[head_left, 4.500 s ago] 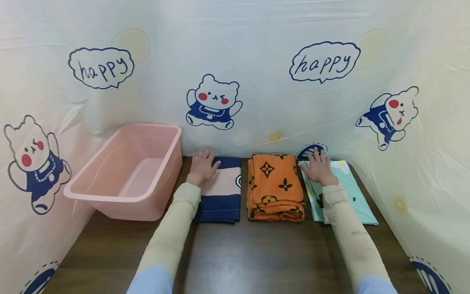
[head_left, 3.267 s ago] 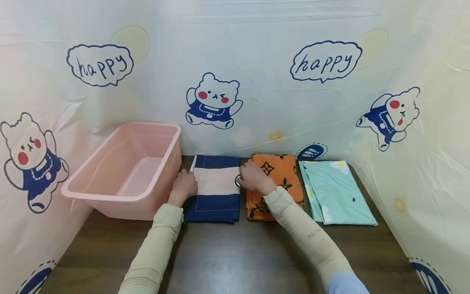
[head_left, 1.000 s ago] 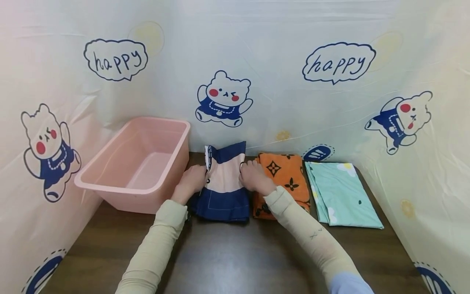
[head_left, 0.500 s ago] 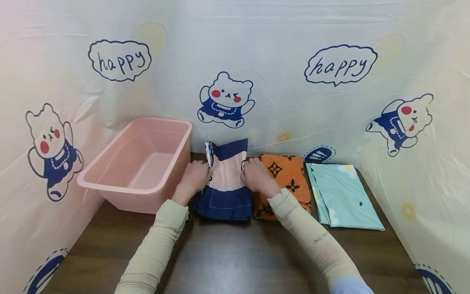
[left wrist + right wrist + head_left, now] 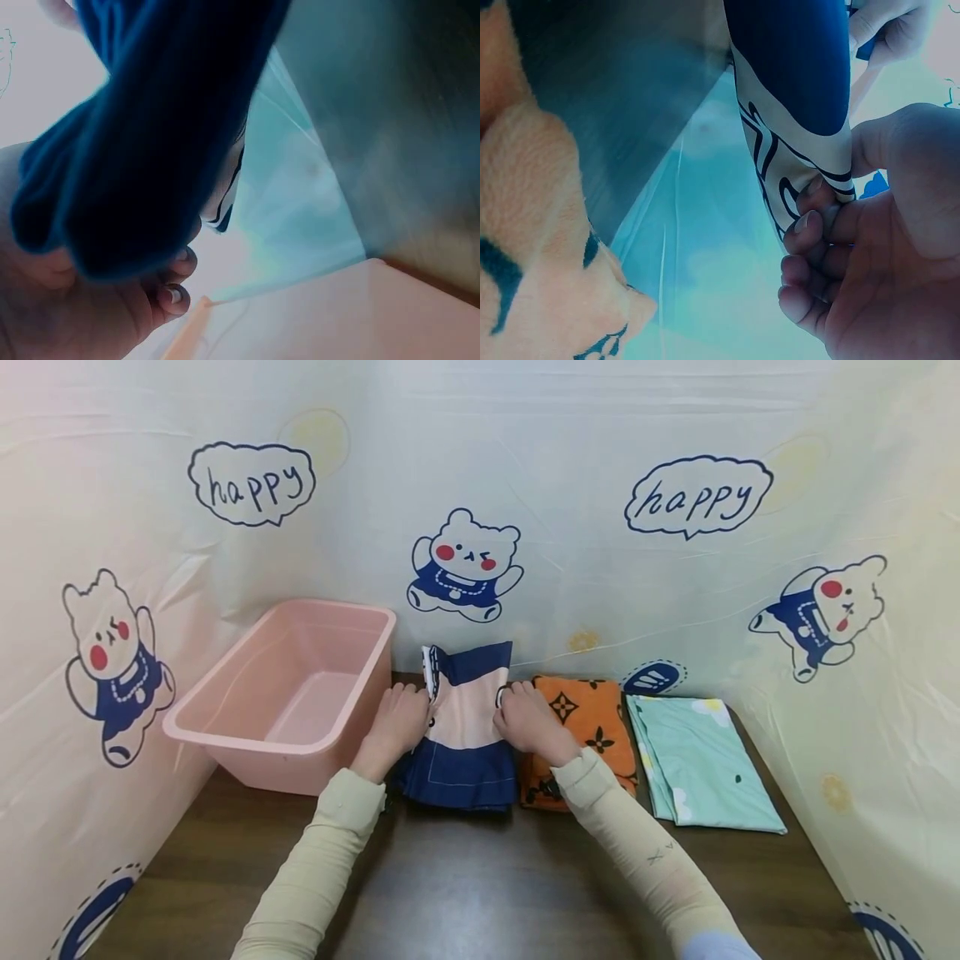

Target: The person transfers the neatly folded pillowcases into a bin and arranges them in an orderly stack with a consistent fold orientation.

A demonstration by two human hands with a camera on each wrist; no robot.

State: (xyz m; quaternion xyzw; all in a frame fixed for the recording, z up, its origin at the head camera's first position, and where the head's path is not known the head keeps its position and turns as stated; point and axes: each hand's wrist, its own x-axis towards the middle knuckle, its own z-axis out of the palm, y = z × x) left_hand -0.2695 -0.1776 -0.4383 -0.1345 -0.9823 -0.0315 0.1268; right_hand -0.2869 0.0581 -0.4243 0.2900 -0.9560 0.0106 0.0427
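A folded navy cloth [image 5: 467, 718] with a pale pink band is gripped at both sides and raised off the table, its far end tilted up. My left hand [image 5: 401, 718] holds its left edge, beside the pink tub. The opposite edge is pinched by my right hand [image 5: 531, 720], just over the orange cloth. In the left wrist view, navy fabric [image 5: 165, 142] hangs in front of the left hand [image 5: 82, 315] and hides part of its grip. Curled fingers of the right hand [image 5: 900, 240] hold the cloth's patterned underside [image 5: 780, 172] in the right wrist view.
A pink plastic tub [image 5: 247, 745] stands left of the cloth. To the right lie a folded orange cloth [image 5: 592, 718] with dark motifs and a folded mint-green cloth [image 5: 712, 768]. A printed curtain [image 5: 585, 568] closes off the back and sides of the brown table [image 5: 465, 885].
Both hands first lay spread over the outer cloths. They moved to the navy cloth's sides, gripped it and lifted it. Over the last half second the cloth has barely moved.
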